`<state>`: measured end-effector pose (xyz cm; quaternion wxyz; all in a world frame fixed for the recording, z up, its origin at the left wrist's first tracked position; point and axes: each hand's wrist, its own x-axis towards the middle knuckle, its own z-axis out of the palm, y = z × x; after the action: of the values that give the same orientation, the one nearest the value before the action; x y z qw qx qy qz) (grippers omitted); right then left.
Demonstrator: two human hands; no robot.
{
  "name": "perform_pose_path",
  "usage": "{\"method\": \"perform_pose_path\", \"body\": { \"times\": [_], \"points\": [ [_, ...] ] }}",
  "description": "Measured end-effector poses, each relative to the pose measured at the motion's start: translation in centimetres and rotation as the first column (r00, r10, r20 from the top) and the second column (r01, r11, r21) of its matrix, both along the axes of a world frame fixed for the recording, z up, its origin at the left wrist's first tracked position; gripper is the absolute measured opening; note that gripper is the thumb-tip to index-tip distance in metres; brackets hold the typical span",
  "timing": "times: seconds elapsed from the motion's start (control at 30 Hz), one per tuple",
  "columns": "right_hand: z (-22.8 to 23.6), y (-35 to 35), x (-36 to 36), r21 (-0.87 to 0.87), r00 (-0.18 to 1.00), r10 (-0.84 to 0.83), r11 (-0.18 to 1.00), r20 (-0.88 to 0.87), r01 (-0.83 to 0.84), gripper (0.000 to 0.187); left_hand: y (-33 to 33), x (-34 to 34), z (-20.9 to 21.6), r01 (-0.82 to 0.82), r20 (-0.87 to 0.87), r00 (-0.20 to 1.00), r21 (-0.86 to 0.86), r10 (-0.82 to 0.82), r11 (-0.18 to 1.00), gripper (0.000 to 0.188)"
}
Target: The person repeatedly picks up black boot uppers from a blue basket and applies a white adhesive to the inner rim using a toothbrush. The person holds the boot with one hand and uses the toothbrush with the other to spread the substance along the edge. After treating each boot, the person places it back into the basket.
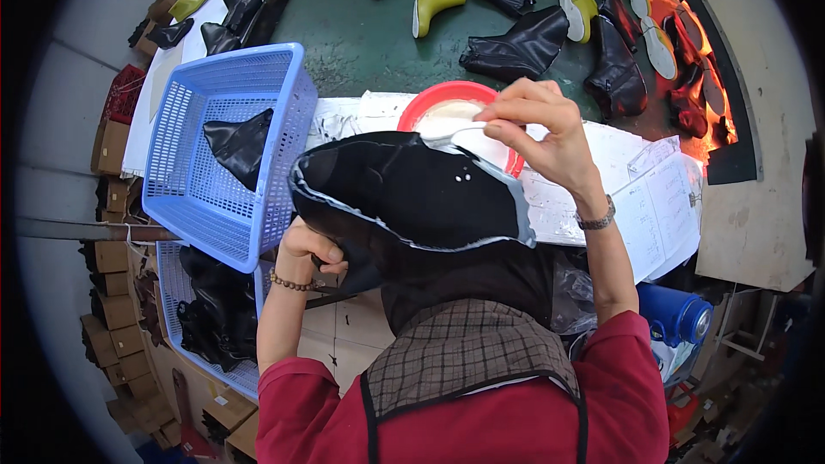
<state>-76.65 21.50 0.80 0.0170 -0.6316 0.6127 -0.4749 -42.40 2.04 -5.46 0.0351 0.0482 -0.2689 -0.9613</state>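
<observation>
My left hand (311,249) grips a black boot upper (404,193) from below at its left end. The upper lies tilted, with its dark inner side facing me. White glue lines its lower edge and its right end, and two small white drops sit on its face. Between the thumb and fingers of my right hand (546,129) is a small white-coated brush (449,132). Its tip meets the upper's top edge. Just behind, partly hidden by the upper and my hand, stands a red bowl (421,101) of white glue.
A blue plastic basket (296,112) at left holds one black upper; another basket with black uppers sits beneath. On the green table (361,51) lie several black uppers and yellow-green boot forms (438,2), near an orange glow at right. Papers (653,215) and a blue flask (675,314) are at right.
</observation>
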Motion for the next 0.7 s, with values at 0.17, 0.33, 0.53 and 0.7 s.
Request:
{"method": "perform_pose_path", "body": {
  "times": [0.17, 0.33, 0.53, 0.7],
  "points": [
    [0.3, -0.2, -0.5, -0.035, 1.000, -0.029, 0.999, 0.009, 0.029, 0.011, -0.1, 0.0, -0.5, 0.039, 0.007, 0.999, 0.036, -0.039, 0.999, 0.065],
    [0.0, 2.3, -1.0, 0.030, 0.997, -0.066, 0.997, -0.027, 0.066, 0.012, 0.2, -0.2, 0.2, 0.006, 0.024, 1.000, 0.040, -0.007, 0.999, 0.065],
    [-0.6, 4.2, -2.0, 0.080, 0.994, -0.075, 0.994, -0.081, 0.081, 0.014, 0.0, -0.2, 0.6, 0.031, 0.052, 0.998, 0.018, -0.032, 0.999, 0.061],
    [0.1, 2.1, -1.0, 0.031, 1.000, -0.015, 0.999, -0.018, 0.016, 0.014, 0.5, -1.1, 0.7, 0.099, 0.124, 0.988, -0.044, -0.093, 0.994, 0.056]
  ]
}}
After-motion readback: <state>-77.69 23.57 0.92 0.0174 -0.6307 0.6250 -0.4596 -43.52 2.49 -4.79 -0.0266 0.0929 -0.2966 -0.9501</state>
